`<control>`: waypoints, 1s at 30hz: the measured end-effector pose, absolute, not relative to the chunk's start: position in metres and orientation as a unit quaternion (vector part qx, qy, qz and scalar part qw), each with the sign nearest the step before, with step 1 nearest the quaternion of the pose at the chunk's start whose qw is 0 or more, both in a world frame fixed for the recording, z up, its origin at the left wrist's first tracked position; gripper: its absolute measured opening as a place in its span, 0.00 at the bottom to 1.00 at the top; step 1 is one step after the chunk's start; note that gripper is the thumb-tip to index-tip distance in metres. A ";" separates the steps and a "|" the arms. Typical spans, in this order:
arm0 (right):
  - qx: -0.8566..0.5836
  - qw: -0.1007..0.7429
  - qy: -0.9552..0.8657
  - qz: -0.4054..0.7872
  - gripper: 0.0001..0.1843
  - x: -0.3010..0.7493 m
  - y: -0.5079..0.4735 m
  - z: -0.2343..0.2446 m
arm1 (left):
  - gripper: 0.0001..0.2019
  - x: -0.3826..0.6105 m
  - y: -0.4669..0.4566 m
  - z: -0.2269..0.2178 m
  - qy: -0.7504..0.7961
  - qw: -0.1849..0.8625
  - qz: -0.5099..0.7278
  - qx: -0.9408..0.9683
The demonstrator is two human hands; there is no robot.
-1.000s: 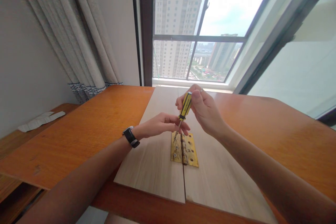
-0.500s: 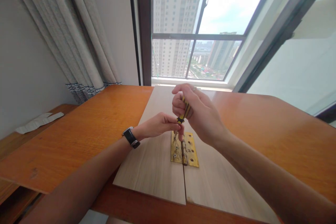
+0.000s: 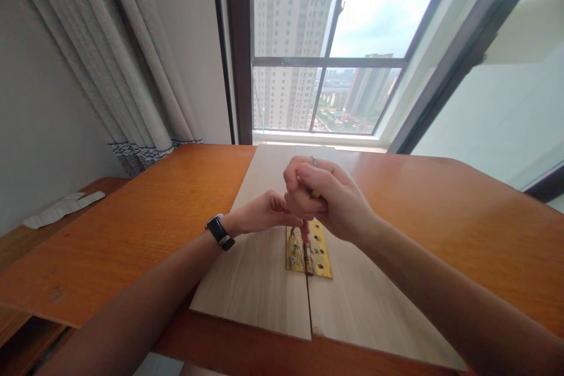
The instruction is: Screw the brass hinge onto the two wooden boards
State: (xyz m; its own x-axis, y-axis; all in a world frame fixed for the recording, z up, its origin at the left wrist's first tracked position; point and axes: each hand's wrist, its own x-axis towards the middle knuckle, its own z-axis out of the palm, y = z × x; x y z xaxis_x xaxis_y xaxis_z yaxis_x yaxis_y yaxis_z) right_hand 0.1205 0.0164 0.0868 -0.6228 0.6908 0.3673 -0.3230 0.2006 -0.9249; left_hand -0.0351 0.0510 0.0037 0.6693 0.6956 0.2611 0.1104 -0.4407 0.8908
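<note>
My right hand (image 3: 328, 194) is closed in a fist around the screwdriver (image 3: 315, 193), of which only a bit of yellow handle shows. Just left of it, my left hand (image 3: 267, 211) pinches near the screwdriver's shaft; the shaft and tip are hidden behind the fingers. Both hands are over the upper end of a worn brass hinge (image 3: 325, 261). The hinge lies open across the seam between two pale wooden boards (image 3: 251, 282). Screws sit in its left leaf, while dark holes show in the right leaf.
The boards rest on an orange-brown wooden table (image 3: 145, 217). A window (image 3: 328, 61) stands behind it, with a grey curtain (image 3: 118, 53) to the left. A white strip of material (image 3: 64, 210) lies on a lower wooden surface at far left.
My right hand has turned and closed more tightly over the screwdriver handle, hiding most of it. My left hand stays nearly in place by the hinge.
</note>
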 end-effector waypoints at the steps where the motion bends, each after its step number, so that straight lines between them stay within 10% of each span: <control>1: -0.149 0.446 -0.639 0.609 0.18 0.120 0.019 0.085 | 0.15 -0.035 0.052 0.004 0.236 0.495 0.307 0.778; 7: -0.240 0.576 -0.570 0.535 0.18 0.120 0.030 0.080 | 0.18 -0.035 0.052 0.009 0.212 0.540 0.325 0.747; 21: -0.176 0.457 -0.607 0.626 0.17 0.113 0.016 0.088 | 0.16 -0.031 0.051 0.001 0.229 0.568 0.365 0.701; 30: -0.257 0.551 -0.647 0.460 0.10 0.110 0.007 0.082 | 0.19 -0.030 0.038 0.008 0.304 0.476 0.408 0.717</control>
State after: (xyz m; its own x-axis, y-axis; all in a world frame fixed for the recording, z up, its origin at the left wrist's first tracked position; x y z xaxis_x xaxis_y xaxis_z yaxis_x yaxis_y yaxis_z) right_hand 0.1099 0.0070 0.0822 -0.2611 0.8395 0.4765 -0.1746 0.4444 -0.8787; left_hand -0.0298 0.0377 0.0079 0.4818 0.8247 0.2962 0.0468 -0.3617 0.9311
